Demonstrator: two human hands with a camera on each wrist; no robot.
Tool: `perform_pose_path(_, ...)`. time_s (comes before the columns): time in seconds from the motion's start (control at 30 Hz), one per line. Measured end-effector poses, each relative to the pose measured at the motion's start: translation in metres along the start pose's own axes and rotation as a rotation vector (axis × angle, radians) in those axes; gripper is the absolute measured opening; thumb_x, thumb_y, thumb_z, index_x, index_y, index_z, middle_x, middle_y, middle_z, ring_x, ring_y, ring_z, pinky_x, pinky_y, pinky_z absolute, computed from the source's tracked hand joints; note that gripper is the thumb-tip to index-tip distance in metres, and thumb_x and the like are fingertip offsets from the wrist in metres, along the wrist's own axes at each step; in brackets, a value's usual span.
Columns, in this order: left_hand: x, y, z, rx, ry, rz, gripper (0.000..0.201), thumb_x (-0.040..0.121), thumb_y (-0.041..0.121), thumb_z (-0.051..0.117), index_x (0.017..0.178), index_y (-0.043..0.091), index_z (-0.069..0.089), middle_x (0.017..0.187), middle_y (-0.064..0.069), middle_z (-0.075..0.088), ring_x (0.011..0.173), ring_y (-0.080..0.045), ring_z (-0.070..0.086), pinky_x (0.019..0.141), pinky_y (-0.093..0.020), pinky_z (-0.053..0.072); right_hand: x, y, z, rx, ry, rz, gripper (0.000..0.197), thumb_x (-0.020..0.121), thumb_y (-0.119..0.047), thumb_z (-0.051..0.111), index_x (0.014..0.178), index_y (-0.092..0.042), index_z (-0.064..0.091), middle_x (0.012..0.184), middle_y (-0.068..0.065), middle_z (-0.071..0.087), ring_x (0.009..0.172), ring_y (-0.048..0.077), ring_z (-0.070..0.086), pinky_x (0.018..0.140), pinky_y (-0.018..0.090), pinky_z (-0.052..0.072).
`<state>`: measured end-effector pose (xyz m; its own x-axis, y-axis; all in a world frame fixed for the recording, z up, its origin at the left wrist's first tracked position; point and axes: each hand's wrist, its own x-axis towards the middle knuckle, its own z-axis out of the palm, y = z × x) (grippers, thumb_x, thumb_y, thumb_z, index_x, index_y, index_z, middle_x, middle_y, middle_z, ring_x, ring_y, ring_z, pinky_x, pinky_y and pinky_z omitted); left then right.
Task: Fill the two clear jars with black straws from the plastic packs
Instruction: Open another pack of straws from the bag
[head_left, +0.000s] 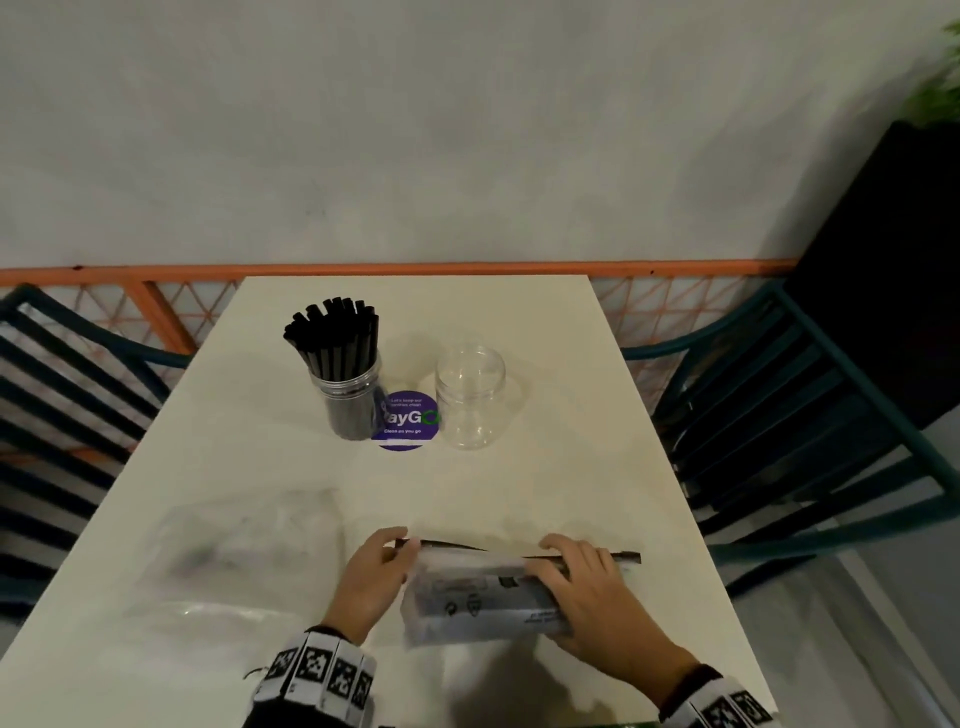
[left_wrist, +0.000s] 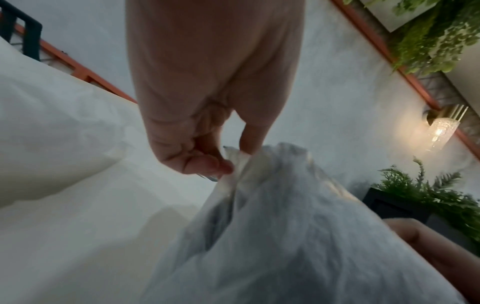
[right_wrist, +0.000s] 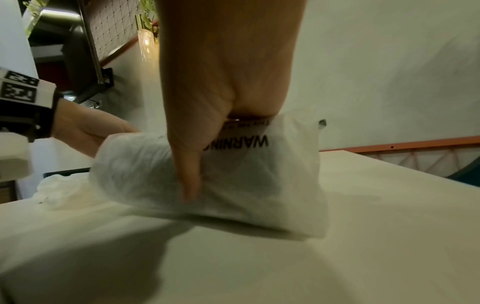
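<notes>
A plastic pack of black straws (head_left: 480, 597) lies across the near part of the table. My left hand (head_left: 382, 564) pinches the pack's left end (left_wrist: 240, 162) between thumb and fingers. My right hand (head_left: 582, 577) grips the pack's right part from above, its thumb pressed down the near side (right_wrist: 191, 176); a "WARNING" print shows on the pack (right_wrist: 259, 174). Black straw ends (head_left: 626, 557) stick out to the right of the pack. Farther back stand a clear jar full of black straws (head_left: 345, 374) and an empty clear jar (head_left: 470, 397).
An emptied plastic bag (head_left: 244, 551) lies crumpled at the near left of the cream table (head_left: 545, 478). A purple round sticker (head_left: 408, 421) sits between the jars. Dark slatted chairs (head_left: 779, 405) flank the table on both sides; a wall and orange rail lie behind.
</notes>
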<state>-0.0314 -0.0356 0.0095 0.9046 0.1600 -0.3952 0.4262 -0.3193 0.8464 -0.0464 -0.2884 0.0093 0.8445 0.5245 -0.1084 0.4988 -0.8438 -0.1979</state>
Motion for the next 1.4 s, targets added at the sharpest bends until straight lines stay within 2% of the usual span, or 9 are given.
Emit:
perform_pose_path(0.13,-0.002,0.009,-0.004,0.012,0.006,0.174,0.012,0.088,0.014,0.057,0.077,0.016,0.062,0.073,-0.004,0.062,0.063,-0.016,0.053,0.056,-0.014,0.043,-0.001,0.011,-0.009,0.253,-0.004,0.089,0.078,0.070,-0.083,0.023,0.132,-0.036,0.033,0.137,-0.014,0.034,0.126,0.007,0.026,0.103,0.028,0.022)
perform_pose_path(0.3,0.000,0.030,-0.012,-0.069,0.093,0.266,0.011,0.088,0.012,0.057,0.080,0.015,0.063,0.083,-0.003,0.065,0.071,-0.016,0.056,0.063,-0.013,0.045,-0.005,0.053,-0.014,0.188,0.093,0.298,0.091,0.069,-0.080,-0.008,0.121,-0.033,0.050,0.115,-0.013,0.050,0.109,0.010,0.039,0.087,0.025,0.019)
perform_pose_path(0.43,0.009,0.043,-0.025,-0.094,0.133,0.318,0.011,0.087,0.010,0.058,0.079,0.015,0.063,0.084,-0.002,0.066,0.073,-0.015,0.056,0.065,-0.011,0.045,-0.013,0.075,-0.039,0.447,0.213,0.409,0.050,0.075,-0.073,0.035,0.080,-0.029,0.056,0.070,-0.017,0.052,0.069,0.006,0.047,0.070,0.023,0.036)
perform_pose_path(0.5,0.013,0.050,-0.032,-0.132,0.160,0.329,0.012,0.087,0.009,0.058,0.079,0.017,0.063,0.083,-0.001,0.065,0.072,-0.016,0.054,0.067,-0.017,0.045,-0.016,0.076,-0.053,0.612,0.234,0.422,0.032,0.073,-0.058,0.050,0.068,-0.026,0.053,0.068,-0.016,0.057,0.063,0.008,0.050,0.060,0.018,0.041)
perform_pose_path(0.67,0.019,0.076,-0.047,-0.158,0.197,0.400,0.015,0.088,0.010,0.056,0.078,0.020,0.060,0.073,-0.002,0.061,0.062,-0.008,0.053,0.054,-0.007,0.043,-0.010,0.054,-0.084,0.912,0.304,0.377,0.020,0.085,-0.029,0.058,0.080,-0.010,0.059,0.066,-0.005,0.061,0.059,0.003,0.052,0.057,0.018,0.046)
perform_pose_path(0.83,0.021,0.098,-0.066,0.003,0.208,0.484,0.015,0.087,0.012,0.059,0.076,0.024,0.061,0.066,0.006,0.063,0.057,0.000,0.056,0.055,-0.007,0.041,0.002,0.030,-0.104,1.097,0.491,0.408,0.021,0.091,-0.027,0.046,0.090,-0.009,0.056,0.061,0.005,0.055,0.054,0.010,0.050,0.058,0.024,0.046)
perform_pose_path(0.97,0.013,0.119,-0.069,0.442,0.396,0.677,0.017,0.081,0.012,0.062,0.097,0.011,0.064,0.096,-0.010,0.066,0.082,-0.029,0.061,0.075,-0.035,0.047,0.007,0.019,-0.115,1.076,0.533,0.370,0.011,0.092,-0.024,0.049,0.093,-0.019,0.059,0.061,-0.005,0.059,0.056,0.007,0.049,0.057,0.023,0.044)
perform_pose_path(1.23,-0.037,0.180,0.014,0.344,-0.084,0.941,0.036,0.080,0.048,0.044,0.099,0.027,0.067,0.100,0.011,0.067,0.096,-0.005,0.057,0.090,-0.033,0.045,0.016,-0.005,-0.124,0.826,0.702,0.269,0.018,0.081,-0.047,0.062,0.084,-0.031,0.069,0.091,-0.017,0.068,0.082,0.011,0.062,0.068,0.020,0.048)
perform_pose_path(1.4,-0.035,0.180,0.031,0.322,-0.135,0.888,0.019,0.084,0.033,0.061,0.097,0.022,0.070,0.094,0.005,0.071,0.083,-0.006,0.061,0.076,-0.010,0.043,0.021,-0.014,-0.123,0.864,0.776,0.260,0.014,0.075,-0.035,0.065,0.082,-0.025,0.073,0.080,-0.015,0.071,0.078,0.010,0.064,0.065,0.013,0.047)
